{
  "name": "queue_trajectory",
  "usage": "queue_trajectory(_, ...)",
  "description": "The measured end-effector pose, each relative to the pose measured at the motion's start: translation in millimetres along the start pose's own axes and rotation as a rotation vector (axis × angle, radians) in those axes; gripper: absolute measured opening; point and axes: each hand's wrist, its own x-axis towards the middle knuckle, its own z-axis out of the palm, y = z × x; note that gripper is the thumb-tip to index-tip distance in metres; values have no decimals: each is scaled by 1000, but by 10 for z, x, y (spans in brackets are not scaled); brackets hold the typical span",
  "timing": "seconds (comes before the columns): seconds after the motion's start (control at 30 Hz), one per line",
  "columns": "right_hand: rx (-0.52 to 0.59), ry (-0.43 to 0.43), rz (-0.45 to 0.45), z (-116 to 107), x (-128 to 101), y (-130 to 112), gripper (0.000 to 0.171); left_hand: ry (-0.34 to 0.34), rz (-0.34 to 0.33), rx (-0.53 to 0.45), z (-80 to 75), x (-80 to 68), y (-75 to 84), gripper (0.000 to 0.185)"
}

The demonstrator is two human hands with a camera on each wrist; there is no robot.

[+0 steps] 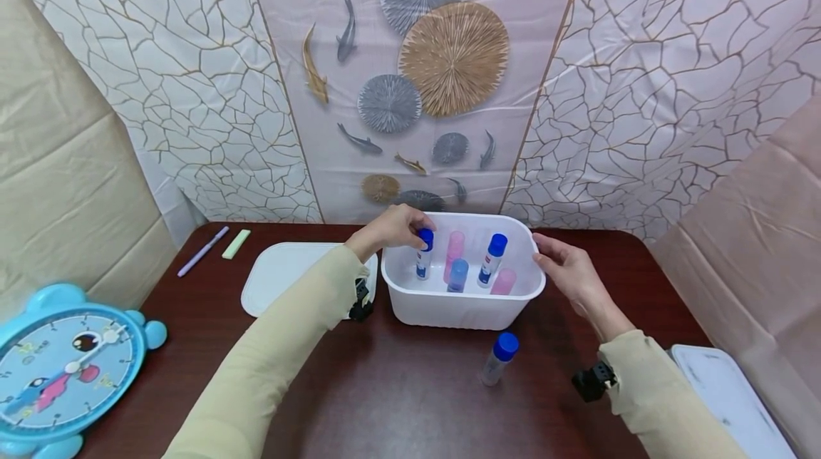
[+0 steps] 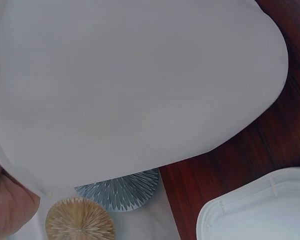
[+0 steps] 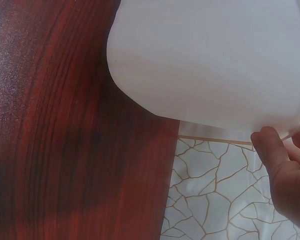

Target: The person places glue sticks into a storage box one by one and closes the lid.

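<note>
- Five glue sticks stand upright inside the tub (image 1: pixel 462 306), set near the table's (image 1: pixel 385 402) back edge; a sixth stick (image 1: pixel 499 358) stands outside, near the front wall.
- Left hand (image 1: pixel 391 227): fingers curled, pinching the blue cap of the leftmost stick (image 1: pixel 423 254).
- Right hand (image 1: pixel 567 270): fingers relaxed, resting against the tub's right rim, apparently steadying it.
- Lid (image 1: pixel 282 281): flat, touching the tub's left side.
- Open room: front middle of the table.
- Clock (image 1: pixel 64 366): front left corner.
</note>
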Motion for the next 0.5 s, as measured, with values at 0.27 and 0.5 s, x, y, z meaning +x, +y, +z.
queue_trajectory(0.27, 13, -14, 1, 11, -2, 24, 48, 81, 23, -129, -57, -121, -45, 43)
queue_trajectory(0.5, 13, -14, -15, -21, 9, 7, 48, 95, 220, -541, -3, -463, 230, 41)
